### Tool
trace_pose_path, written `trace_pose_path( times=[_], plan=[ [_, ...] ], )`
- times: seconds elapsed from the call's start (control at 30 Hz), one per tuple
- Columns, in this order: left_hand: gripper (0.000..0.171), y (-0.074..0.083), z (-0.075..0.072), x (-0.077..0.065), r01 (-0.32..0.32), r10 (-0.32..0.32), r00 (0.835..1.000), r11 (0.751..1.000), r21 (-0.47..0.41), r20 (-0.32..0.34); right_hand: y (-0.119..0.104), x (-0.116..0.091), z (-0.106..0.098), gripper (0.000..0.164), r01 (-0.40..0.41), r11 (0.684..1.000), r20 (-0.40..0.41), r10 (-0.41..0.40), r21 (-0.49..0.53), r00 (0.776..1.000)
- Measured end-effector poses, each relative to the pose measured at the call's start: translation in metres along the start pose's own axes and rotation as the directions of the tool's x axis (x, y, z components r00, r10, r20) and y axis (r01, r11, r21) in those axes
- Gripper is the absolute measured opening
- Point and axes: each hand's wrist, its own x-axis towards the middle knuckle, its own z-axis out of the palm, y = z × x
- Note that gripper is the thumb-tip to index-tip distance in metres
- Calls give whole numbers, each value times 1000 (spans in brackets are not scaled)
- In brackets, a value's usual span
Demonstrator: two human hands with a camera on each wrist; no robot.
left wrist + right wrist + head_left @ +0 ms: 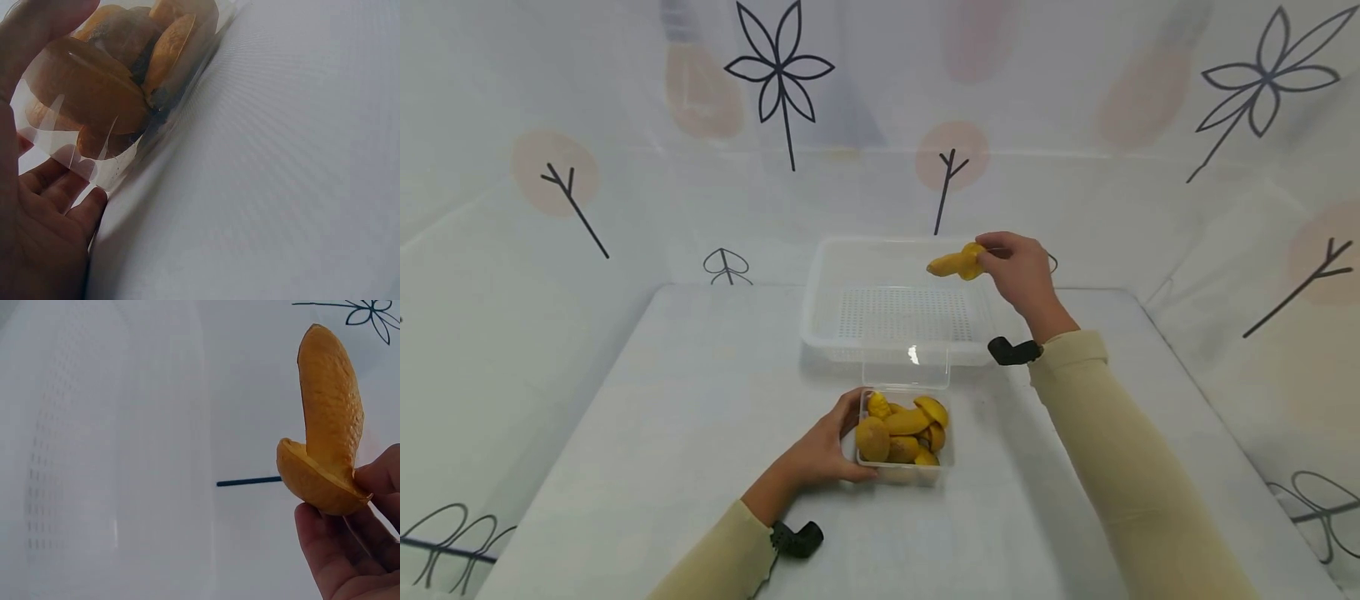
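Between the thumb and fingertips of my right hand (1021, 273) is a yellow mushroom (953, 264), held up over the right side of a white plastic basket (817, 312). Its thick stem and curved cap show closely in the right wrist view, with the thumb at the cap (322, 481). My left hand (823, 450) grips the left side of a small clear plastic box (910, 476), thumb at the front and fingers behind. Several yellow mushrooms (910, 422) fill that box, and its clear lid (895, 367) stands open toward the basket.
The basket has a perforated bottom (902, 315) and stands at the back of the white table (700, 417), directly behind the box. Printed white sheeting (865, 192) hangs at the back and both sides.
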Motion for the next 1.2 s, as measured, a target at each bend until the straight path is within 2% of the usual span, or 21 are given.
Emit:
trace_pose_path(
  times=[0.23, 0.4, 0.53, 0.67, 0.77, 0.9, 1.07, 1.2],
  plan=[
    [107, -6, 0, 0, -17, 17, 1000, 1000, -23, -9, 4, 17, 7, 39, -83, 995, 48, 81, 50, 996],
    [109, -5, 0, 0, 8, -8, 1000, 1000, -16, -1, 7, 25, 13, 41, -174, 980, 93, 166, 95, 982],
    [110, 6, -1, -1, 26, -26, 1000, 1000, 1, 9, 10, 32, 18, 40, -213, 971, 107, 201, 109, 974],
    [107, 24, -5, -4, 21, -21, 1000, 1000, 6, 21, 14, 37, 22, 39, -258, 960, 118, 245, 109, 962],
    [106, 30, -6, -5, 17, -16, 1000, 1000, -9, 17, 17, 38, 23, 40, -286, 952, 141, 270, 109, 953],
    [107, 19, -3, -4, 16, -16, 1000, 999, -29, -1, 21, 37, 25, 40, -304, 948, 169, 287, 89, 943],
    [110, 2, 0, 0, -3, 3, 1000, 1000, -7, -4, 25, 36, 27, 39, -338, 940, 197, 322, 51, 926],
    [108, 14, -4, -2, 1, 0, 1000, 1000, -10, 13, 28, 36, 29, 38, -355, 935, 215, 345, 9, 914]
  ],
)
